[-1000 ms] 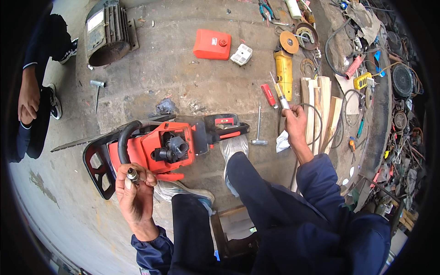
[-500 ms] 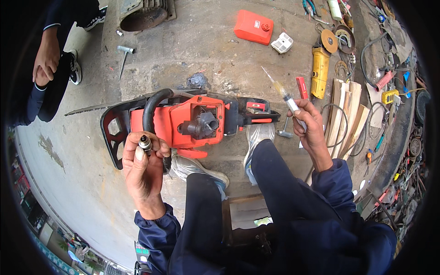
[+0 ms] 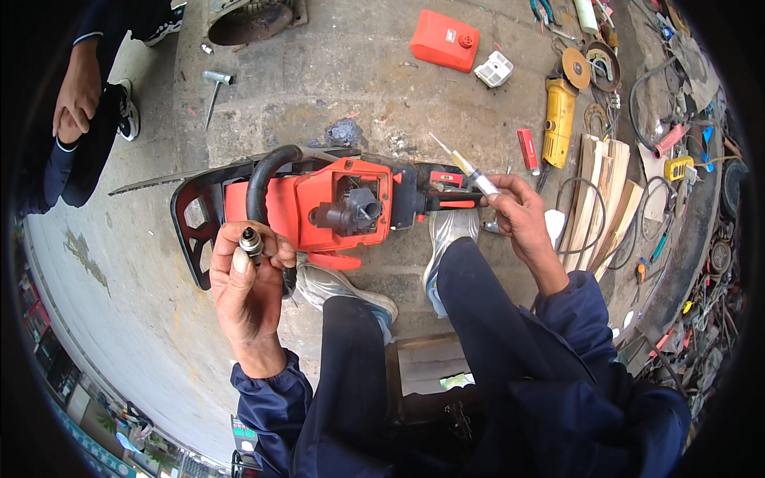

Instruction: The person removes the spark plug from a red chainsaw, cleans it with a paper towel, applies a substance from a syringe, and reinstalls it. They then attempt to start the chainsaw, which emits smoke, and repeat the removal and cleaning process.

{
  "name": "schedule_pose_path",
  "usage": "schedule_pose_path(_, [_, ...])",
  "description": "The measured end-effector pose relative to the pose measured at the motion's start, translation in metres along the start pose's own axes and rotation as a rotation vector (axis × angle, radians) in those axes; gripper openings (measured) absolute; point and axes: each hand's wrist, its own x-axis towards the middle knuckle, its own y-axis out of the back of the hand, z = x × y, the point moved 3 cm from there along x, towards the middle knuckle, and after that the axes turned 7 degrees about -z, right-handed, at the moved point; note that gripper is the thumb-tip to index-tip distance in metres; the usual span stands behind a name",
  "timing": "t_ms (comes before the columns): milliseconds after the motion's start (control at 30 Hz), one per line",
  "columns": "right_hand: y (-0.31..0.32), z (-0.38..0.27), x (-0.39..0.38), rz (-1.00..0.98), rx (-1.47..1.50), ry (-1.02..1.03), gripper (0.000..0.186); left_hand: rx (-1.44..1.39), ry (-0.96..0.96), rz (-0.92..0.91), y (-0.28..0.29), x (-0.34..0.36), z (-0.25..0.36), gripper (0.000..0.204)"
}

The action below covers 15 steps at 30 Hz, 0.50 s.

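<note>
Jutting past the chainsaw's (image 3: pixel 279 209) edge, the syringe (image 3: pixel 471 170) faces open floor (image 3: pixel 390 99).

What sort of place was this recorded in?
Probably a repair workshop or work yard: an opened chainsaw, a yellow angle grinder and a scrap heap along the right side.

One chainsaw (image 3: pixel 280 207), one syringe (image 3: pixel 475 173)

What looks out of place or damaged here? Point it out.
The red plastic chainsaw sits open, exposing black inner parts; a similar red plastic cover-like piece lies apart, beyond it. A dark grey, irregular patch mars the concrete floor.
</note>
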Motion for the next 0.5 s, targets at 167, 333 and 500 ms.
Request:
schedule_pose_path(167, [-0.004, -0.009, 0.007, -0.150, -0.335, 0.092, 0.040, -0.041, -0.039, -0.024, 0.005, 0.001, -0.003, 0.037])
schedule_pose_path(333, [0.021, -0.023, -0.018, -0.367, -0.532, -0.073, 0.038, -0.061, -0.066, -0.055, 0.010, 0.000, -0.004, 0.036])
schedule_pose_path(500, [0.045, -0.039, -0.028, -0.161, -0.312, -0.018, 0.041, -0.048, -0.054, -0.039, 0.004, 0.001, -0.003, 0.036])
